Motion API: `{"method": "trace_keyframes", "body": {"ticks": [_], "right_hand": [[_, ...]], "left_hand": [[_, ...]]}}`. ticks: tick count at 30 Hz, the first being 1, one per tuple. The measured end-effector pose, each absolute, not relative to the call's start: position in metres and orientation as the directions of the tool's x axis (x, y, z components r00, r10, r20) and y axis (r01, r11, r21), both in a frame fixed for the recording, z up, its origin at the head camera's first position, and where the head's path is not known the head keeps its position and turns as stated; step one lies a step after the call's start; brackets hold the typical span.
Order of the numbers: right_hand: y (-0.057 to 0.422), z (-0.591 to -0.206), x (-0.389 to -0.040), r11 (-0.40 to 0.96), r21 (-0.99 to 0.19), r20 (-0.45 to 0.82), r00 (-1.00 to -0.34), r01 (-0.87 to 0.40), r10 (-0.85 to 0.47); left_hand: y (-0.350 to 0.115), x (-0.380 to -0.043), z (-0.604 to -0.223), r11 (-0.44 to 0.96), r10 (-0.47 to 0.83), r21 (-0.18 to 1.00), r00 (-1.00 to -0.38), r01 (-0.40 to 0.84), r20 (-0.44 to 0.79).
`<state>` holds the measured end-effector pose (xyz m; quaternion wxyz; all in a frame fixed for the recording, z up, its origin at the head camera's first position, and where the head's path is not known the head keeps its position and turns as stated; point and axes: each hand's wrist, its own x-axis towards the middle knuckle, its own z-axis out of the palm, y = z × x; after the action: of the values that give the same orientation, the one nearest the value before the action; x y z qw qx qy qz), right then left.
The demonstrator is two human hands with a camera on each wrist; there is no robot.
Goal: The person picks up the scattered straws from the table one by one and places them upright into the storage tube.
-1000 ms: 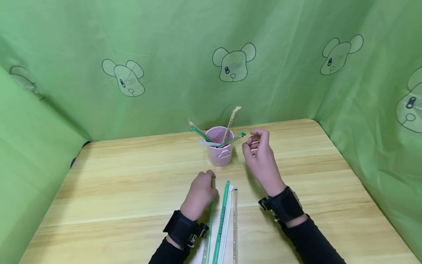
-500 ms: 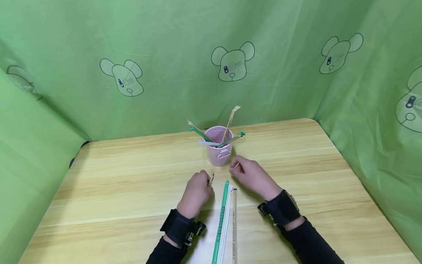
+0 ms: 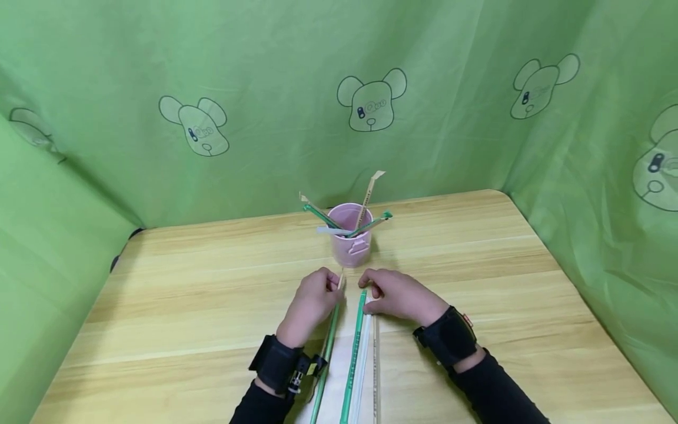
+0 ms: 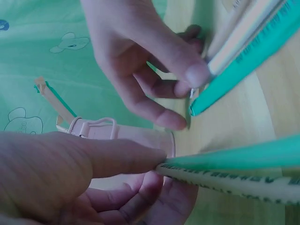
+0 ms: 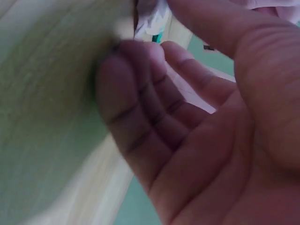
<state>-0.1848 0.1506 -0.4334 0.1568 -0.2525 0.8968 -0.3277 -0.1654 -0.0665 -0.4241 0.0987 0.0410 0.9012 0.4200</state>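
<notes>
My left hand [image 3: 312,297] pinches a green straw [image 4: 234,152] and a pale paper-wrapped straw with dark print [image 4: 225,185] together near their far ends. Just right of it, three wrapped straws lie side by side on the table: a green straw [image 3: 353,365], a white straw [image 3: 361,371] and a tan straw [image 3: 376,365]. At their far ends is my right hand [image 3: 399,294], its thumb over the white straw and its index finger reaching past the green tip. I cannot tell whether it grips the white straw. Behind both hands stands a pink bucket [image 3: 352,253].
Several wrapped straws [image 3: 369,197] stick out of the bucket, leaning different ways. A wooden table [image 3: 212,294] carries everything. Green fabric with printed bear faces [image 3: 275,118] hangs behind the table and along both sides.
My right hand has moved from beside the bucket down to the far ends of the three straws. My left hand has lifted its straws slightly and shifted a little left.
</notes>
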Motion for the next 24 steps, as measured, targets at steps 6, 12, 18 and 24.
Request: {"method": "trace_keyframes", "body": {"ticks": [6, 12, 18, 24], "right_hand": [[0.143, -0.438, -0.184, 0.638, -0.658, -0.062, -0.815, -0.400, -0.575], [0.135, -0.442, -0.183, 0.644, -0.640, 0.034, -0.853, -0.420, -0.522], [0.138, -0.440, -0.184, 0.631, -0.663, 0.063, -0.870, -0.403, -0.489], [0.140, -0.439, -0.186, 0.621, -0.672, 0.049, -0.862, -0.402, -0.505]], "left_hand": [[-0.064, -0.166, -0.422, 0.590, 0.151, 0.806, -0.976, -0.039, -0.158], [-0.064, -0.167, -0.422, 0.594, 0.136, 0.804, -0.980, -0.037, -0.145], [-0.063, -0.169, -0.424, 0.570, 0.163, 0.822, -0.983, 0.022, -0.087], [-0.063, -0.169, -0.423, 0.514, 0.137, 0.856, -0.990, 0.043, -0.033]]}}
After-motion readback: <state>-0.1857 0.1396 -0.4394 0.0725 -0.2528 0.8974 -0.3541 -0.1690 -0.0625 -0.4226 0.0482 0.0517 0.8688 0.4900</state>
